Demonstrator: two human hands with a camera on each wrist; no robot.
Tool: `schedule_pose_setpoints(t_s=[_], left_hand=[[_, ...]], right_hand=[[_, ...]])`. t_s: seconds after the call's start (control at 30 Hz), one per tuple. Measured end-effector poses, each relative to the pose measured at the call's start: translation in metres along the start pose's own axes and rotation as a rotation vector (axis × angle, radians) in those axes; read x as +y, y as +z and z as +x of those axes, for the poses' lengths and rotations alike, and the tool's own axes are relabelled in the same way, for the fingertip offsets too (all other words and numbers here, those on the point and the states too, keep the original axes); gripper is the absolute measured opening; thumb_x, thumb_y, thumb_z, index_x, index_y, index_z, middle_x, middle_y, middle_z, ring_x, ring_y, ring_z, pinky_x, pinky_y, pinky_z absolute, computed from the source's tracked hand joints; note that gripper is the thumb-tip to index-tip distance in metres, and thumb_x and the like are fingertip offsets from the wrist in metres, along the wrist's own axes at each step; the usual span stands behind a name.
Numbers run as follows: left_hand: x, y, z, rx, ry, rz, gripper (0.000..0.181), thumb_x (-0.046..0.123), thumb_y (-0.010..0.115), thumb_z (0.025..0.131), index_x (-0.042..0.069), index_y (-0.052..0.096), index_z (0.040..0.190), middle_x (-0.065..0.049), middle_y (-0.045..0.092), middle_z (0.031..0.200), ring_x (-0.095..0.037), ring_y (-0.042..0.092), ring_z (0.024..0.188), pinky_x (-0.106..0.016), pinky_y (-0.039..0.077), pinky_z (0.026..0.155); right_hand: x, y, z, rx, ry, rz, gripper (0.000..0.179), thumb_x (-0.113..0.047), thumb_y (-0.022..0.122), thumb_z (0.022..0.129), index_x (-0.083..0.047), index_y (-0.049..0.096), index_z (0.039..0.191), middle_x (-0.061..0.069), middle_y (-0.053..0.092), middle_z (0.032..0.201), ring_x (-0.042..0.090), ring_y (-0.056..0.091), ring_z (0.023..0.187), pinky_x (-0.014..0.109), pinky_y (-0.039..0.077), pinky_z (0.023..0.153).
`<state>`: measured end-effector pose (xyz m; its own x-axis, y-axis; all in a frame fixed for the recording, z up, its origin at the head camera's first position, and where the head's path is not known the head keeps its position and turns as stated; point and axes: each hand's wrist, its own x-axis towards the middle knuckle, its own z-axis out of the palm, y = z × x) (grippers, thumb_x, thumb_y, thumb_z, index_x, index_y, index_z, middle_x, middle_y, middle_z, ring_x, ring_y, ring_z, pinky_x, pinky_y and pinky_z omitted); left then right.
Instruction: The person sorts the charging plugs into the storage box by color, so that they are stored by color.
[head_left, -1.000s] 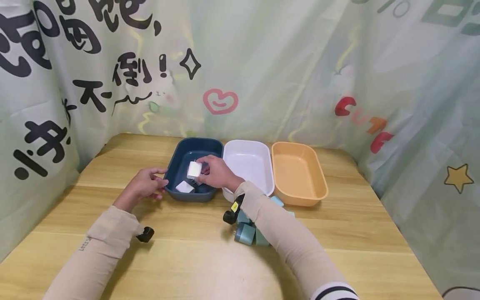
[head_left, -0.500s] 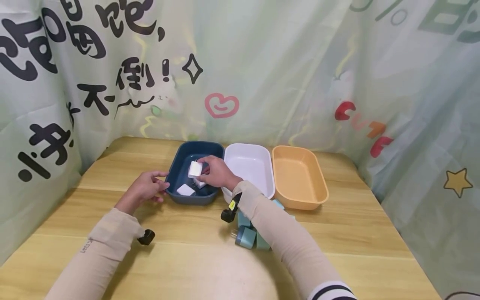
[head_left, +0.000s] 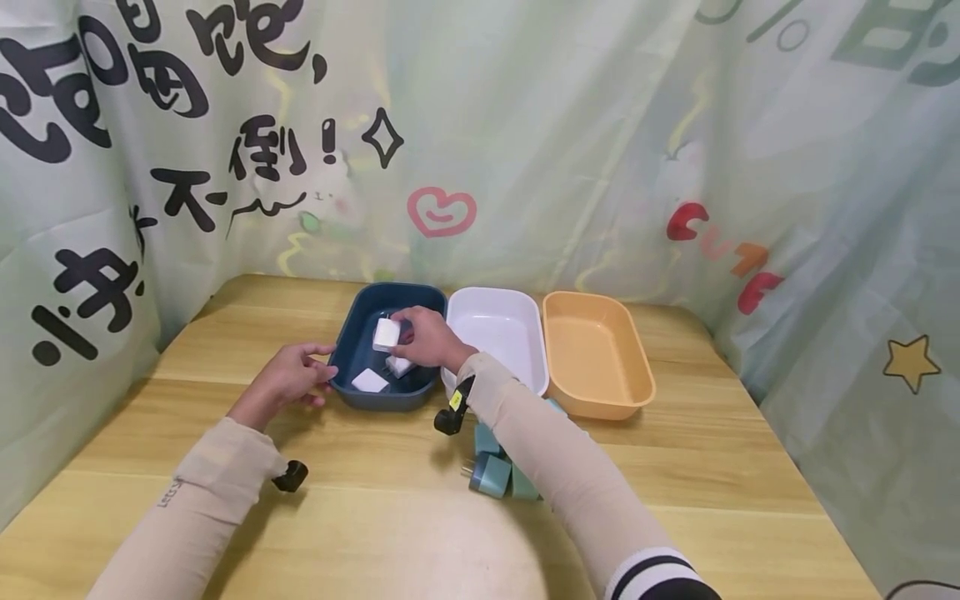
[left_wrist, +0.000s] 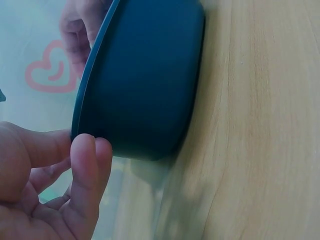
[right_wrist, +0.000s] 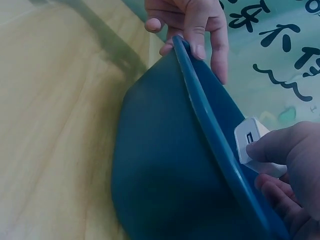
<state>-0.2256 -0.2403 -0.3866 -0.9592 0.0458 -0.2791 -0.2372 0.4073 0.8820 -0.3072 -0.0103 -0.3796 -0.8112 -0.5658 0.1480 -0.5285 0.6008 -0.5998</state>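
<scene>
My right hand [head_left: 431, 337] pinches a white USB charger [head_left: 386, 335] over the dark blue bin [head_left: 390, 402]. The right wrist view shows the thumb by the port of this charger [right_wrist: 247, 137], just inside the rim. Two more white chargers lie in the bin: one charger [head_left: 370, 381] near the front, another charger [head_left: 399, 365] below my right hand and partly hidden. At the bin's left rim, my left hand [head_left: 288, 375] holds the edge; in the left wrist view its fingertips [left_wrist: 84, 155] lie against the outer wall near the corner.
A white bin [head_left: 534, 367] and an orange bin [head_left: 600, 408] stand in a row right of the blue one. On the table in front, a blue charger [head_left: 491, 475] and a green charger [head_left: 523, 483] lie among several others, partly hidden by the right sleeve [head_left: 562, 467]. A printed curtain [head_left: 540, 167] hangs behind.
My right hand has shifted slightly left with the charger. The charger beneath it in the blue bin shows more plainly. My left hand has stayed at the rim; the head view tilted slightly.
</scene>
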Motion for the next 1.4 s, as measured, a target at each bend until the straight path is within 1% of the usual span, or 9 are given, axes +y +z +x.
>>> schedule_pose_setpoints(t_s=[0.2, 0.5, 0.9, 1.07, 1.2, 1.27, 1.4], left_hand=[[-0.001, 0.000, 0.000, -0.005, 0.009, -0.001, 0.058, 0.003, 0.058, 0.096, 0.001, 0.034, 0.149, -0.022, 0.054, 0.106, -0.028, 0.061, 0.080, -0.033, 0.056, 0.061], [0.000, 0.000, 0.000, -0.004, 0.011, 0.000, 0.058, 0.002, 0.058, 0.096, 0.000, 0.034, 0.149, -0.021, 0.056, 0.105, -0.027, 0.061, 0.078, -0.033, 0.056, 0.060], [-0.001, 0.000, 0.000, -0.001, 0.010, -0.009, 0.057, 0.002, 0.057, 0.096, 0.000, 0.035, 0.148, -0.022, 0.055, 0.106, -0.028, 0.061, 0.080, -0.033, 0.057, 0.061], [-0.001, 0.001, 0.001, -0.004, -0.001, -0.010, 0.057, 0.003, 0.058, 0.096, 0.001, 0.035, 0.148, -0.021, 0.056, 0.107, -0.027, 0.061, 0.081, -0.033, 0.057, 0.062], [0.000, 0.002, 0.001, -0.008, -0.004, -0.015, 0.057, 0.004, 0.058, 0.096, 0.001, 0.035, 0.149, -0.021, 0.055, 0.107, -0.028, 0.061, 0.083, -0.033, 0.057, 0.062], [0.000, 0.002, 0.000, -0.007, -0.003, -0.022, 0.057, 0.004, 0.058, 0.096, 0.001, 0.035, 0.149, -0.022, 0.054, 0.107, -0.029, 0.061, 0.083, -0.033, 0.057, 0.062], [0.000, 0.000, -0.001, -0.001, 0.001, -0.029, 0.057, 0.003, 0.057, 0.097, 0.000, 0.034, 0.149, -0.022, 0.054, 0.108, -0.029, 0.061, 0.082, -0.034, 0.057, 0.063]], right_hand=[[0.002, -0.001, 0.004, -0.002, 0.007, -0.007, 0.051, -0.015, 0.079, 0.082, 0.002, 0.059, 0.126, 0.015, 0.057, 0.119, 0.014, 0.067, 0.089, 0.016, 0.052, 0.071], [0.006, -0.001, 0.008, -0.008, 0.040, 0.031, 0.052, -0.013, 0.078, 0.083, 0.002, 0.057, 0.127, 0.015, 0.056, 0.119, 0.016, 0.067, 0.092, 0.017, 0.053, 0.071], [0.005, -0.001, 0.008, 0.001, 0.030, 0.037, 0.050, -0.012, 0.077, 0.083, 0.002, 0.057, 0.127, 0.016, 0.056, 0.120, 0.017, 0.068, 0.094, 0.018, 0.053, 0.072], [0.007, -0.003, 0.004, 0.012, 0.039, 0.057, 0.049, -0.012, 0.074, 0.086, 0.002, 0.057, 0.129, 0.018, 0.058, 0.123, 0.017, 0.067, 0.097, 0.020, 0.052, 0.079], [0.006, -0.007, -0.003, -0.004, 0.045, 0.067, 0.050, -0.013, 0.073, 0.087, 0.001, 0.055, 0.132, 0.016, 0.057, 0.127, 0.017, 0.065, 0.101, 0.023, 0.052, 0.084], [0.005, -0.011, -0.008, -0.012, 0.039, 0.076, 0.051, -0.012, 0.073, 0.087, 0.001, 0.054, 0.132, 0.016, 0.057, 0.129, 0.019, 0.065, 0.103, 0.025, 0.052, 0.085], [0.006, -0.017, -0.017, -0.030, -0.001, 0.092, 0.052, -0.011, 0.072, 0.087, 0.003, 0.052, 0.133, 0.017, 0.055, 0.131, 0.021, 0.064, 0.106, 0.025, 0.051, 0.087]])
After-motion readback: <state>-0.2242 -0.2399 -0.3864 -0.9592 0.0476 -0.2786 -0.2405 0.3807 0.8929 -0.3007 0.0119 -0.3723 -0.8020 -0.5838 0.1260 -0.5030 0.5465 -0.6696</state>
